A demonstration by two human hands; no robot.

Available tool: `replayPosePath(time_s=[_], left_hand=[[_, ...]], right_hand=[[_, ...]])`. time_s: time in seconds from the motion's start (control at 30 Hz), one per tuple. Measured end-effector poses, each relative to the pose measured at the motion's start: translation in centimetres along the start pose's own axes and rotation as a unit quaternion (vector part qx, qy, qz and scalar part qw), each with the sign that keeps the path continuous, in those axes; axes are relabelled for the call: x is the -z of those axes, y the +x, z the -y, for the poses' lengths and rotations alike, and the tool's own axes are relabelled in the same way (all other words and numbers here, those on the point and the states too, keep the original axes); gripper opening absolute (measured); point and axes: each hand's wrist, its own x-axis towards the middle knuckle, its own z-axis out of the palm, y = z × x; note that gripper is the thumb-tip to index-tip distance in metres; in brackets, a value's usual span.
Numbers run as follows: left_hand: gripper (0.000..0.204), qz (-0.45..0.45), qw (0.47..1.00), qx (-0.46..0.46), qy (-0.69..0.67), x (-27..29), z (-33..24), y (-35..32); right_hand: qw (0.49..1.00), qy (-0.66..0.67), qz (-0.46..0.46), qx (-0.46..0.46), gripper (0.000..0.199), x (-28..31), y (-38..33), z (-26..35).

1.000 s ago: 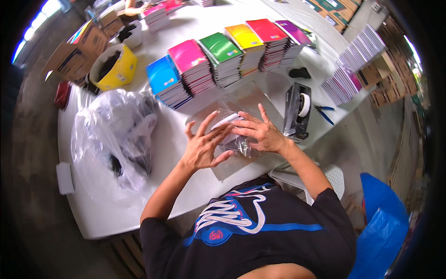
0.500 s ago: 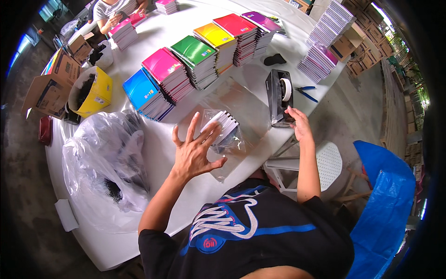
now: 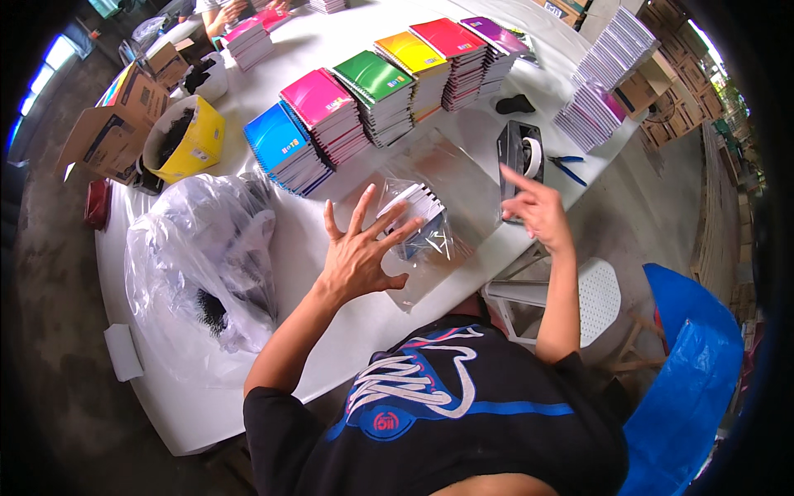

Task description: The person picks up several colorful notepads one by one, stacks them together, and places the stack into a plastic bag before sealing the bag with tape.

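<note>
A small bundle of spiral notebooks in a clear plastic bag (image 3: 419,217) lies on the white table (image 3: 273,331) in front of me. My left hand (image 3: 360,258) is spread wide beside it, fingertips resting on the bag's near edge. My right hand (image 3: 538,211) is lifted off the table just in front of the black tape dispenser (image 3: 519,155), index finger out, with nothing visible in it. Flat clear bags (image 3: 451,161) lie under and behind the bundle.
Stacks of blue (image 3: 281,147), pink (image 3: 324,106), green (image 3: 376,83), yellow (image 3: 411,56) and red (image 3: 451,43) notebooks line the table behind. A big crumpled clear bag (image 3: 203,248) sits left, a yellow box (image 3: 197,136) beyond it. Blue-handled pliers (image 3: 567,169), a white stool (image 3: 597,298).
My right hand left the bundle, reached the tape dispenser and now hovers in front of it. My left hand stayed spread on the bagged bundle.
</note>
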Motion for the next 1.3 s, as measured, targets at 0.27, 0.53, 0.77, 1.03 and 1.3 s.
replayPosePath(time_s=[0.27,0.53,0.77,1.03,1.3], left_hand=[[0.101,0.048,0.999,0.022,0.005,0.8,-0.2,0.0],[0.1,0.059,0.997,0.048,-0.004,1.1,-1.0,0.2],[0.032,-0.351,0.93,0.099,-0.053,-6.2,-2.9,1.6],[0.018,-0.432,0.666,0.275,-0.542,-6.4,-3.6,4.0],[0.04,-0.342,0.773,0.302,-0.441,-6.6,-3.7,3.5]], right_hand=[[0.902,-0.144,0.4,0.076,0.093,-8.9,8.0,7.6],[0.826,-0.503,0.215,0.138,0.106,-9.4,9.6,6.5],[0.879,-0.09,0.45,0.131,0.053,-5.0,8.8,-1.3],[0.926,0.181,0.321,0.081,0.02,-8.4,7.4,-3.8],[0.917,0.139,0.372,0.038,0.029,-9.4,10.4,-3.5]])
